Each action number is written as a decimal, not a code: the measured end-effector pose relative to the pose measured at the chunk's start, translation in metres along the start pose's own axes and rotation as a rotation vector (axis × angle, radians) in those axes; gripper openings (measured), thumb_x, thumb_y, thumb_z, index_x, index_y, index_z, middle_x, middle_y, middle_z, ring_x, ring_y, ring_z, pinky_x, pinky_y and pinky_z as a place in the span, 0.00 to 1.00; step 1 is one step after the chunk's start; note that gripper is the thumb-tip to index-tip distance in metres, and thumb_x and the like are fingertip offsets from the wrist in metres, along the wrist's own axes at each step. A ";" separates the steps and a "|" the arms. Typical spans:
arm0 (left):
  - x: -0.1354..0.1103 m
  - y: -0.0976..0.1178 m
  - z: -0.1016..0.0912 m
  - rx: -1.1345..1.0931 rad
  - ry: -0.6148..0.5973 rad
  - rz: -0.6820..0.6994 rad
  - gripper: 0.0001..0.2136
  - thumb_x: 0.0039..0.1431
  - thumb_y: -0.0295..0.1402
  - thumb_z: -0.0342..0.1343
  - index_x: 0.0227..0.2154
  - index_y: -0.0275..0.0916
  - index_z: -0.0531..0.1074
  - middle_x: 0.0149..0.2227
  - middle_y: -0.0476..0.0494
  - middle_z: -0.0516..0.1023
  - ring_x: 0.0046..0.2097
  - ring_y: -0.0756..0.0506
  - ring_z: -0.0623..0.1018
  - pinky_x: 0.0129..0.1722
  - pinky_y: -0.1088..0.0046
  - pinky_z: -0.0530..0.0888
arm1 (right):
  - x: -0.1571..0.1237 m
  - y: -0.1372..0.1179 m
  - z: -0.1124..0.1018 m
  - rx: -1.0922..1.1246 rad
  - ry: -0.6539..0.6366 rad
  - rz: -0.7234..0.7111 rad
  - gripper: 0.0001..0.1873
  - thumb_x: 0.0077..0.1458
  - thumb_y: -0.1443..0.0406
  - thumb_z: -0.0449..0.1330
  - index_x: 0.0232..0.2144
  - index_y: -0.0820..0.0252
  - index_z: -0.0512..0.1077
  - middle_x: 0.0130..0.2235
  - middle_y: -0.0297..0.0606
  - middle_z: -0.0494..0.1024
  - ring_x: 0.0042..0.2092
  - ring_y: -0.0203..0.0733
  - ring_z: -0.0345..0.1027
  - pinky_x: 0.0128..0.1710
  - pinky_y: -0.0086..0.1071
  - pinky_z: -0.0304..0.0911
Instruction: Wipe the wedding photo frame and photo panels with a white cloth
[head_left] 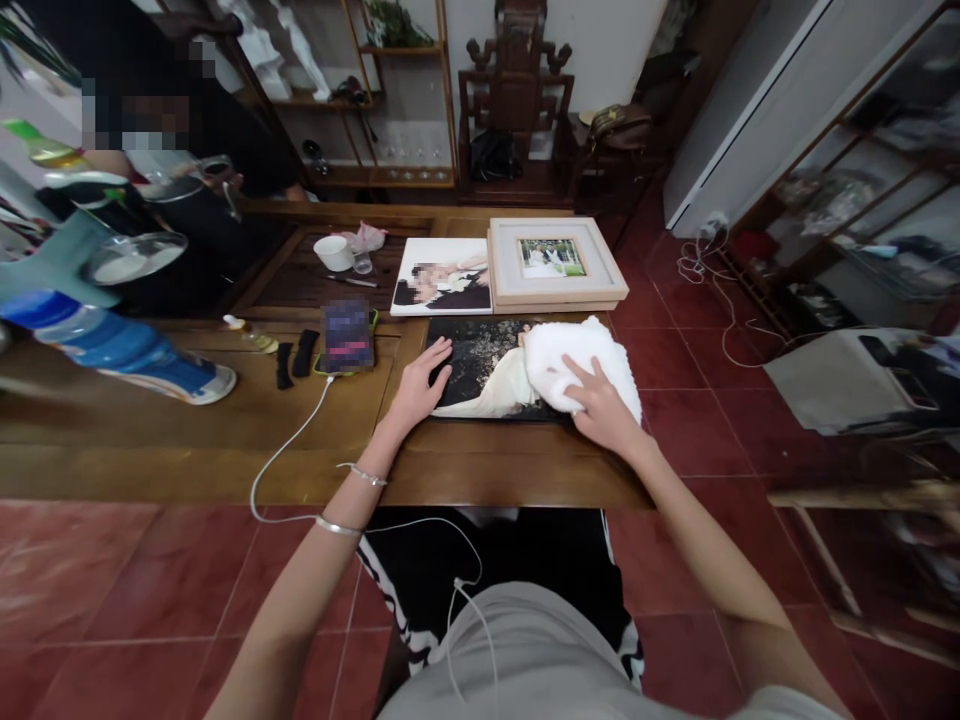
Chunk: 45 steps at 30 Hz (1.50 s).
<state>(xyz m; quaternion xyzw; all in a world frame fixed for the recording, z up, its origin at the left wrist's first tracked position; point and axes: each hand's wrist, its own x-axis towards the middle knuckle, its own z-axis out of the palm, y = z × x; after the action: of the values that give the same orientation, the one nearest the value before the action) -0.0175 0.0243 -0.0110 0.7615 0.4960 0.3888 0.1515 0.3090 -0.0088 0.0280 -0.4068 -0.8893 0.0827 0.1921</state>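
A dark photo panel (pixel 480 358) lies flat on the wooden table (pixel 225 430) in front of me. My left hand (pixel 421 382) rests on the panel's left edge with fingers spread flat. My right hand (pixel 598 405) presses down on a white cloth (pixel 574 355) that covers the panel's right part; its fingers lie on the cloth.
Behind the panel lie a second photo print (pixel 442 275) and a pale framed picture (pixel 553 262). A phone (pixel 347 337) on a white cable (pixel 289 450), a white cup (pixel 334 252) and a blue bottle (pixel 112 345) are to the left. Another person (pixel 150 110) sits at the far left.
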 end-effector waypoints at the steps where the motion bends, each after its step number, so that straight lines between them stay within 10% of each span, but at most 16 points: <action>1: 0.000 0.001 0.000 0.000 -0.001 -0.002 0.16 0.65 0.35 0.48 0.51 0.36 0.73 0.57 0.36 0.72 0.62 0.39 0.68 0.62 0.54 0.64 | -0.010 -0.013 -0.001 0.009 -0.022 -0.033 0.19 0.39 0.78 0.49 0.32 0.60 0.71 0.61 0.52 0.66 0.66 0.58 0.49 0.63 0.66 0.39; 7: 0.000 0.001 -0.001 0.007 -0.002 0.009 0.17 0.65 0.35 0.48 0.51 0.32 0.72 0.57 0.33 0.71 0.62 0.40 0.68 0.62 0.56 0.64 | -0.040 -0.051 -0.013 0.091 -0.176 -0.116 0.18 0.37 0.78 0.49 0.28 0.58 0.70 0.61 0.44 0.66 0.67 0.55 0.47 0.64 0.65 0.38; 19: 0.000 -0.004 0.000 -0.015 -0.021 0.012 0.18 0.66 0.39 0.47 0.53 0.37 0.71 0.59 0.36 0.70 0.62 0.40 0.67 0.62 0.53 0.64 | 0.052 0.037 -0.003 -0.004 -0.031 0.105 0.20 0.42 0.77 0.50 0.36 0.61 0.73 0.59 0.52 0.69 0.65 0.57 0.52 0.63 0.64 0.43; 32: 0.000 -0.002 0.001 -0.006 -0.003 0.023 0.19 0.65 0.38 0.48 0.51 0.32 0.72 0.57 0.33 0.72 0.61 0.40 0.68 0.62 0.55 0.65 | -0.035 -0.071 0.004 0.069 -0.146 -0.121 0.18 0.38 0.78 0.50 0.30 0.58 0.71 0.62 0.44 0.66 0.68 0.59 0.43 0.62 0.70 0.35; 45: 0.000 -0.004 -0.001 -0.016 -0.013 0.010 0.19 0.64 0.40 0.49 0.52 0.36 0.72 0.58 0.35 0.71 0.61 0.39 0.68 0.62 0.52 0.64 | 0.052 0.036 -0.004 -0.012 -0.006 0.109 0.18 0.42 0.76 0.49 0.33 0.59 0.72 0.54 0.49 0.75 0.64 0.54 0.56 0.62 0.61 0.46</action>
<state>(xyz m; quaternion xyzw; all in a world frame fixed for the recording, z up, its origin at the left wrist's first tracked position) -0.0204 0.0256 -0.0128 0.7653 0.4879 0.3885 0.1591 0.3042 0.0536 0.0348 -0.4557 -0.8667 0.0891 0.1823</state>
